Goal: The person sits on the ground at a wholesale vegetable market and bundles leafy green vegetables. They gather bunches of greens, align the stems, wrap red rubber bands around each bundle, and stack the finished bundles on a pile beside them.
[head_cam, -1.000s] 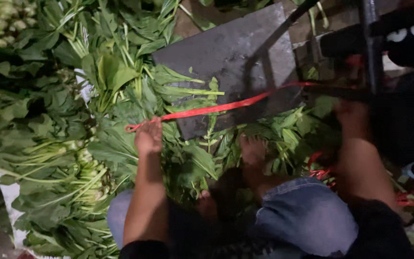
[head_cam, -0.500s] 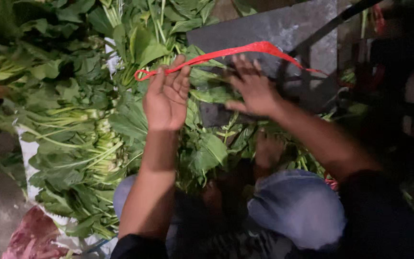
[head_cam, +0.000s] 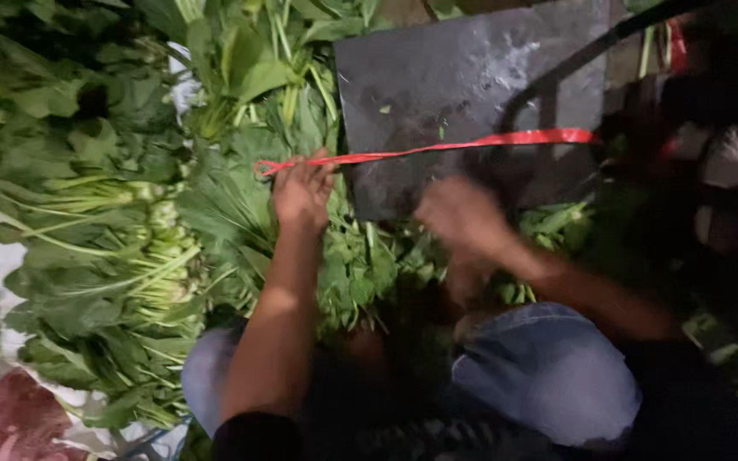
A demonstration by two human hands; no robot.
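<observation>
At the far left, a big pile of leafy greens point(head_cam: 104, 248) is seen, with pale stems lying side by side. The pile is spread on a white sheet point(head_cam: 2, 256). In the near left corner, a bit of red cloth point(head_cam: 10, 423) is seen beside the sheet.

A little to the right, the left hand point(head_cam: 302, 192) is laid on a bunch of greens point(head_cam: 360, 265). The fingers of this hand are curled shut around the left end of a red string point(head_cam: 437, 147). The string is pinched there, and a small loop of it is seen just left of the fingers.

The red string is stretched from the left hand to the right, across a dark flat slab point(head_cam: 471, 85). The slab is set far from the person, with greens around its left side and below it. The right end of the string is lost near a dark metal bar point(head_cam: 574, 64) at the far right.

The right hand point(head_cam: 463, 213) is seen below the string, at the near edge of the slab. It is blurred, so it cannot be told if its fingers are shut or loose. The string is not touched by it.

At the near side, 2 knees in blue jeans point(head_cam: 548, 367) are seen, with the bunch of greens between them.
</observation>
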